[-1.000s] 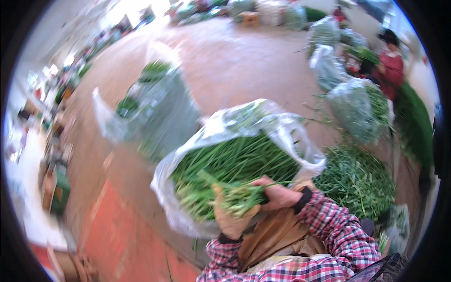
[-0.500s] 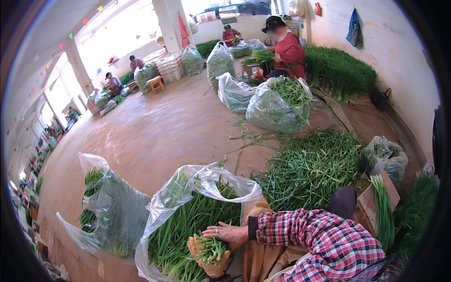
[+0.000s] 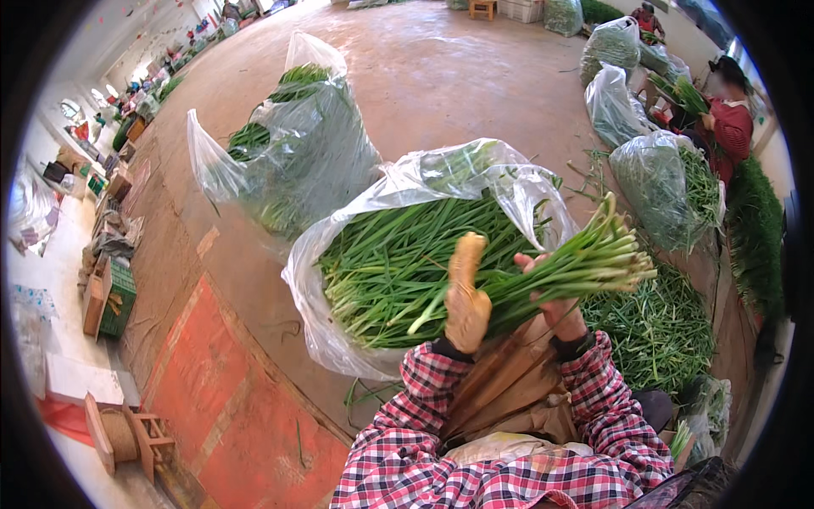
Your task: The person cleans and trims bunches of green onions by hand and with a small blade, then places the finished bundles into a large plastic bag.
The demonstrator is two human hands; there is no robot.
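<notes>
- Evidently, the right hand (image 3: 560,310) is grasping a bundle of chive-like greens (image 3: 577,267), its grip closing around the stalks with the thumb side showing above them; that is probably keeping the loose stems together.
- The bundle is slanting above the right edge of the open bag, its pale cut ends pointing up and to the right, its darker leaves trailing down between the hands.
- The left hand, in a tan glove (image 3: 467,305), is standing upright just beside the leafy part; I cannot tell whether its grip is clenching any leaves or only steadying them. The glove is presumably guarding against sap and rubbing.
- The clear plastic bag (image 3: 339,356) is sitting just in front of the person's brown apron (image 3: 504,394), its mouth gaping toward them, which is likely keeping the contents within easy reach.
- Inside, more long greens (image 3: 407,263) are lying mostly lengthwise, pale ends gathering at the lower left, seemingly so that the stems stay aligned.
- A second plastic bag (image 3: 339,165) is standing beyond, and loose leaves (image 3: 649,331) are heaping at the right.
</notes>
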